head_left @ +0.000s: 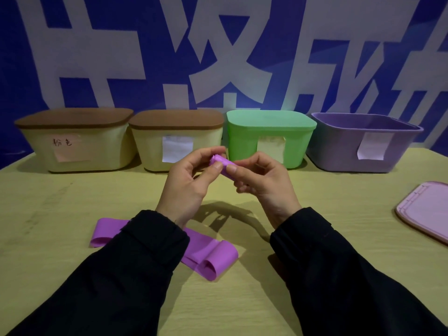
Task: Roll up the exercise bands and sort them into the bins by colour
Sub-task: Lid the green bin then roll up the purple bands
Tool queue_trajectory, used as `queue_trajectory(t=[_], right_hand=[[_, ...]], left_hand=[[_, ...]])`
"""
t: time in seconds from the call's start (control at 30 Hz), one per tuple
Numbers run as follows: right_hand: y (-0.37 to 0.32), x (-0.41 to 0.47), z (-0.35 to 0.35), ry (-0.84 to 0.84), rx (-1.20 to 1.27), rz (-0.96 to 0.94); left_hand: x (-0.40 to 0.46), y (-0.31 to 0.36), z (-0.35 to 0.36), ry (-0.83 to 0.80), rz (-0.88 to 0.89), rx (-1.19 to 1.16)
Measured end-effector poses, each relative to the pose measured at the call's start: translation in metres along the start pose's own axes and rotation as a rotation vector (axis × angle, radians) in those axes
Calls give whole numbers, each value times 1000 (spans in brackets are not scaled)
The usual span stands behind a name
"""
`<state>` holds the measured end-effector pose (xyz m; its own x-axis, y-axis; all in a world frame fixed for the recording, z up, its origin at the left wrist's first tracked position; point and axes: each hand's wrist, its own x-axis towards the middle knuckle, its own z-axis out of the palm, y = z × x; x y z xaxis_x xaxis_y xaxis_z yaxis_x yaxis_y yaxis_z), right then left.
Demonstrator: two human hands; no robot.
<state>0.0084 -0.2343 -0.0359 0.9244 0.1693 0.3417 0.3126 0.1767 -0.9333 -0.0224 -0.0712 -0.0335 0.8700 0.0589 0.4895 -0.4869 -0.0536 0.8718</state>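
A tightly rolled purple band [224, 166] is held above the table between both hands. My left hand [189, 183] pinches its left end with thumb and fingers, and my right hand [261, 183] pinches its right end. A second purple band [211, 255] lies flat and partly folded on the table under my left forearm, which hides its middle. At the back stand two cream bins with brown lids [75, 144] [177, 141], a green lidded bin [269, 139] and an open purple bin [363, 141].
A pink-purple lid [426, 212] lies on the table at the right edge. Each bin carries a paper label on its front. A blue banner with white characters hangs behind the bins. The yellow-green table [72, 202] stretches to the left.
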Motion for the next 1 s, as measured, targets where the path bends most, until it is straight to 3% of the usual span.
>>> queue_trajectory(t=[0.1,0.33,0.53,0.73,0.83,1.0], right_hand=[[-1,3,-3,30,-123,-110],[-30,7,-39,115,-326,-191],[-60,19,-125,192,-668,-201],[-77,55,-213,466,-814,-244],[-78,90,-245,595,-869,-198],[-55,124,-269,567,-1182,-41]], left_hand=[[3,5,1,39,2,159],[29,29,30,-45,27,338],[69,34,120,-101,49,394],[112,32,218,-109,181,508],[123,26,242,-174,195,488],[134,3,245,-231,133,526]])
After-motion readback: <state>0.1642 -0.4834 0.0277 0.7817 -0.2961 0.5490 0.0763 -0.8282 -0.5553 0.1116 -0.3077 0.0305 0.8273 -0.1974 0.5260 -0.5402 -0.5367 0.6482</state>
